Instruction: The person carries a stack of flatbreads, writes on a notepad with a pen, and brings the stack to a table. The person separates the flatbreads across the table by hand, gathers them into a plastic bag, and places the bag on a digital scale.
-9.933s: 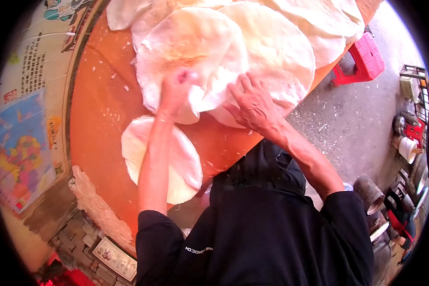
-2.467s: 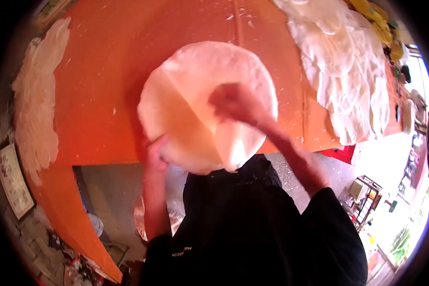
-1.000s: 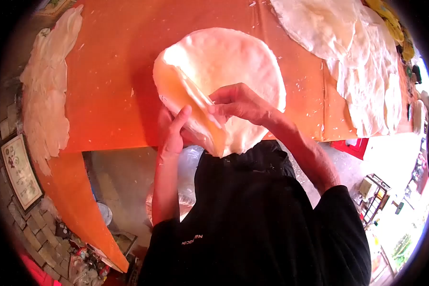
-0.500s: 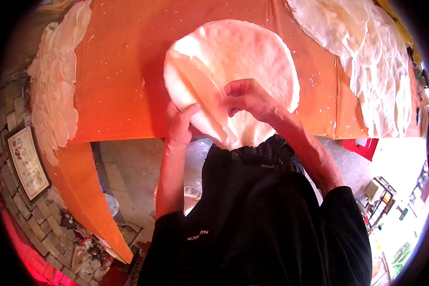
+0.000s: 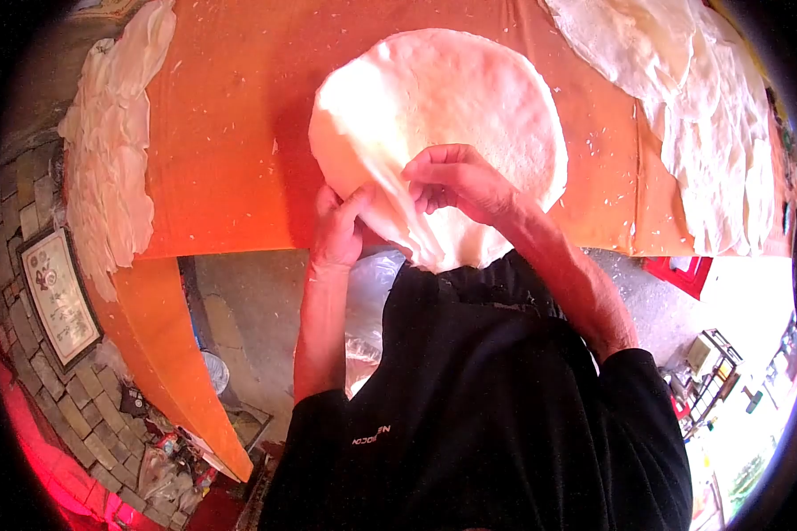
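Note:
A round, pale stack of thin dough sheets (image 5: pixel 478 97) lies at the front edge of the orange table, its near rim reaching past that edge. My left hand (image 5: pixel 339 226) grips the stack's lower left rim, thumb on top and fingers mostly hidden beneath. Over the near middle, my right hand (image 5: pixel 456 181) is closed, with its fingertips pinching a raised, creased part of the top sheet. Folds run from this pinch down to the near rim. Strong light washes out the stack's left side.
Overlapping thin sheets (image 5: pixel 717 133) cover the table's right side, and another layered pile (image 5: pixel 111 150) drapes over the left. White flakes dot the orange tabletop (image 5: pixel 230 159). A framed picture (image 5: pixel 59 296) leans at the far left. A red box (image 5: pixel 682 274) is below the right edge.
The wide flap folded over on the stack's left side has become a narrow, gathered crease. My right fingertips have shifted slightly left. My left hand keeps its hold on the rim.

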`<act>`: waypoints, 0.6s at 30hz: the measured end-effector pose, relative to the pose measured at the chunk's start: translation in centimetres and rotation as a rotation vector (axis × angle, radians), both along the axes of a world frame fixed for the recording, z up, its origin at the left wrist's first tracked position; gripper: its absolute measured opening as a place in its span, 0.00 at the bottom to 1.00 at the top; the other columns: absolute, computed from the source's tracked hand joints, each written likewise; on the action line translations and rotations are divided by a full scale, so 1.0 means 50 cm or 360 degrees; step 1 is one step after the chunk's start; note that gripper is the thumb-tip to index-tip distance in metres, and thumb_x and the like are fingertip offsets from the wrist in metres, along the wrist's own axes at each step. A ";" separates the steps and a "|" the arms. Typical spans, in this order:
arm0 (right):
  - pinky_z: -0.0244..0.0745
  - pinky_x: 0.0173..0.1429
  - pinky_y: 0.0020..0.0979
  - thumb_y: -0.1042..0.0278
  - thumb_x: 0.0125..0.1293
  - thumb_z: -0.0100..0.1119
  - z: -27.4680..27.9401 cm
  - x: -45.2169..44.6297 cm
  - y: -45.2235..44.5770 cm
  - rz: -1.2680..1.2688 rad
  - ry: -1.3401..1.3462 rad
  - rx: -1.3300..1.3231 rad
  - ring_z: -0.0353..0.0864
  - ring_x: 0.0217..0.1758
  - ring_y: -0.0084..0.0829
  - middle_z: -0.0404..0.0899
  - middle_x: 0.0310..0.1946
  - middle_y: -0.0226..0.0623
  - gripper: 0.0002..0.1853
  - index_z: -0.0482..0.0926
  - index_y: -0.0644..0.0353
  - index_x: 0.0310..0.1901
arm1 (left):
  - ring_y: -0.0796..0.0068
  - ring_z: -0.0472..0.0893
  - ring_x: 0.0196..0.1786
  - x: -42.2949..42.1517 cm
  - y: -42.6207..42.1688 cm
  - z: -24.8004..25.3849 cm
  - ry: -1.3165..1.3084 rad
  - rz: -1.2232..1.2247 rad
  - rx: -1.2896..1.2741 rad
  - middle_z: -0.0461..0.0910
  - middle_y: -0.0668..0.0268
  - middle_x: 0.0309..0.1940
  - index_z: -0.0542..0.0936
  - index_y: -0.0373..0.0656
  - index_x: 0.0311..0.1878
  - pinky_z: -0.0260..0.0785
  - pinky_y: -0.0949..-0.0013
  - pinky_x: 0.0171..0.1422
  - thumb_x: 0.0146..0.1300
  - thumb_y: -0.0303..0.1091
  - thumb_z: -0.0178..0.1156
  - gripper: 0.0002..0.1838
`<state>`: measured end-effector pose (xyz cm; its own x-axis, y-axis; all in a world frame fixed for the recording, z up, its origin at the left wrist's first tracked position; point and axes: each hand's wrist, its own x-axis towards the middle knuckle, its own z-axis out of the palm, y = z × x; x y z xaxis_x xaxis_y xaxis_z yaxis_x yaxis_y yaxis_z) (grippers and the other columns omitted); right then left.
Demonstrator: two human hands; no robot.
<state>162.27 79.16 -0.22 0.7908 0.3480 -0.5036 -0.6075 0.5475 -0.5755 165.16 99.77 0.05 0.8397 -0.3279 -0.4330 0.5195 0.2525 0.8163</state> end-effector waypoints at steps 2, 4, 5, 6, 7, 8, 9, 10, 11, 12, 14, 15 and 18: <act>0.74 0.31 0.23 0.61 0.63 0.64 0.013 0.000 0.027 -0.0073 -0.0093 -0.0247 0.77 0.25 0.21 0.81 0.27 0.35 0.14 0.81 0.64 0.40 | 0.71 0.78 0.52 0.000 -0.006 0.002 -0.0028 0.0062 0.0011 0.78 0.63 0.49 0.73 0.37 0.56 0.70 0.67 0.58 0.59 0.26 0.60 0.20; 0.73 0.30 0.24 0.61 0.61 0.65 0.052 0.004 0.044 -0.0119 -0.0171 -0.0569 0.77 0.26 0.22 0.81 0.28 0.36 0.16 0.80 0.66 0.42 | 0.71 0.78 0.51 0.006 -0.012 0.006 -0.0037 0.0010 0.0064 0.78 0.63 0.49 0.73 0.37 0.55 0.70 0.68 0.57 0.59 0.26 0.60 0.20; 0.73 0.30 0.24 0.61 0.61 0.65 0.069 0.010 0.044 -0.0114 -0.0169 -0.0563 0.77 0.26 0.22 0.81 0.28 0.36 0.16 0.80 0.66 0.42 | 0.72 0.78 0.51 0.006 -0.012 0.007 -0.0044 -0.0035 0.0119 0.78 0.64 0.48 0.73 0.37 0.55 0.71 0.68 0.56 0.59 0.26 0.59 0.19; 0.74 0.36 0.26 0.60 0.61 0.65 0.084 0.015 0.043 0.0039 -0.0321 -0.0884 0.79 0.30 0.24 0.82 0.30 0.37 0.17 0.80 0.66 0.44 | 0.72 0.78 0.51 0.005 -0.012 0.005 -0.0042 -0.0035 0.0123 0.78 0.64 0.48 0.73 0.37 0.55 0.71 0.68 0.56 0.59 0.26 0.59 0.19; 0.75 0.42 0.29 0.60 0.61 0.64 0.090 0.017 0.042 0.0191 -0.0472 -0.1208 0.80 0.35 0.26 0.82 0.33 0.37 0.17 0.80 0.65 0.45 | 0.72 0.78 0.51 0.005 -0.013 0.003 -0.0057 -0.0053 0.0139 0.78 0.63 0.48 0.73 0.37 0.55 0.71 0.69 0.55 0.59 0.26 0.60 0.19; 0.76 0.43 0.30 0.60 0.61 0.63 0.081 0.024 0.037 0.0249 -0.0440 -0.1095 0.81 0.36 0.28 0.82 0.35 0.37 0.18 0.80 0.67 0.45 | 0.73 0.78 0.51 0.006 -0.014 0.003 -0.0075 -0.0073 0.0153 0.78 0.63 0.48 0.73 0.36 0.55 0.71 0.69 0.54 0.58 0.26 0.60 0.19; 0.76 0.43 0.30 0.60 0.61 0.63 0.071 0.024 0.030 0.0247 -0.0442 -0.1096 0.81 0.36 0.28 0.82 0.35 0.37 0.18 0.80 0.67 0.45 | 0.73 0.78 0.51 0.006 -0.015 0.004 -0.0077 -0.0074 0.0153 0.78 0.63 0.48 0.73 0.36 0.55 0.71 0.69 0.54 0.58 0.26 0.60 0.19; 0.77 0.42 0.30 0.60 0.61 0.62 0.059 0.023 0.021 0.0122 -0.0330 -0.0731 0.81 0.36 0.29 0.82 0.35 0.38 0.18 0.80 0.67 0.45 | 0.73 0.78 0.51 0.006 -0.014 0.006 -0.0057 -0.0047 0.0128 0.78 0.63 0.48 0.73 0.36 0.55 0.72 0.69 0.54 0.58 0.26 0.59 0.19; 0.77 0.42 0.30 0.61 0.62 0.61 0.048 0.025 0.019 0.0002 -0.0219 -0.0365 0.81 0.37 0.30 0.81 0.34 0.38 0.17 0.80 0.68 0.45 | 0.73 0.78 0.51 0.007 -0.013 0.008 -0.0038 -0.0016 0.0103 0.78 0.63 0.49 0.73 0.36 0.55 0.72 0.69 0.53 0.58 0.26 0.59 0.20; 0.79 0.33 0.28 0.65 0.61 0.62 0.037 0.030 0.022 -0.0033 -0.0109 -0.0461 0.80 0.28 0.26 0.82 0.30 0.35 0.12 0.82 0.65 0.40 | 0.73 0.78 0.51 0.005 -0.009 -0.001 -0.0034 0.0005 0.0084 0.78 0.63 0.49 0.73 0.35 0.55 0.72 0.69 0.54 0.58 0.26 0.58 0.20; 0.79 0.33 0.28 0.64 0.62 0.60 0.028 0.028 0.023 -0.0079 -0.0033 -0.0354 0.80 0.29 0.26 0.82 0.29 0.35 0.13 0.82 0.66 0.40 | 0.73 0.78 0.51 0.004 -0.009 -0.003 -0.0021 0.0009 0.0098 0.78 0.63 0.49 0.72 0.35 0.55 0.72 0.69 0.54 0.58 0.26 0.58 0.20; 0.78 0.33 0.29 0.64 0.64 0.58 0.029 0.029 0.024 -0.0120 0.0040 -0.0246 0.81 0.29 0.26 0.82 0.29 0.34 0.13 0.82 0.67 0.40 | 0.73 0.78 0.51 0.003 -0.011 -0.001 -0.0010 0.0019 0.0112 0.78 0.63 0.49 0.72 0.35 0.56 0.72 0.69 0.54 0.59 0.26 0.58 0.20; 0.77 0.42 0.35 0.58 0.65 0.56 0.053 0.024 0.046 -0.0043 -0.0464 -0.1086 0.83 0.36 0.38 0.82 0.35 0.46 0.18 0.80 0.67 0.43 | 0.74 0.77 0.51 0.005 -0.019 0.008 -0.0117 -0.0029 0.0181 0.78 0.64 0.48 0.72 0.35 0.56 0.71 0.69 0.55 0.59 0.27 0.58 0.20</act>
